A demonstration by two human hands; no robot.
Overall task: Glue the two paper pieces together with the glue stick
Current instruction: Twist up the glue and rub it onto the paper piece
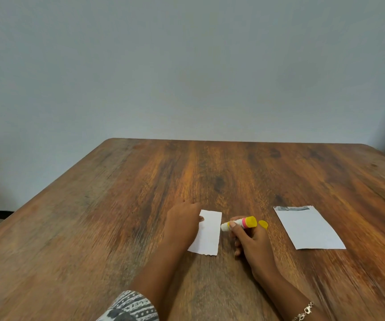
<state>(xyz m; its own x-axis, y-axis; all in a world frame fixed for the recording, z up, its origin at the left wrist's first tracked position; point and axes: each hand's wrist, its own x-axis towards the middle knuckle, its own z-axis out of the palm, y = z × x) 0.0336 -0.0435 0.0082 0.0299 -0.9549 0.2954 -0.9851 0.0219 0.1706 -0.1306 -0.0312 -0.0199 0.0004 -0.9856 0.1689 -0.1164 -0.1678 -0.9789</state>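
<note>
A small white paper strip (207, 232) lies on the wooden table (117, 205). My left hand (182, 223) rests flat on the strip's left edge, holding it down. My right hand (249, 242) grips an uncapped glue stick (240, 223) with a yellow base and pink band. Its white tip points left, right at the strip's right edge. The yellow cap (263, 224) lies on the table just behind the stick. A larger white paper (307, 228), with a dark printed band along its far edge, lies flat to the right.
The table's left edge runs diagonally from the far corner toward the near left. A plain grey wall stands behind the far edge. A bracelet (305, 311) is on my right wrist.
</note>
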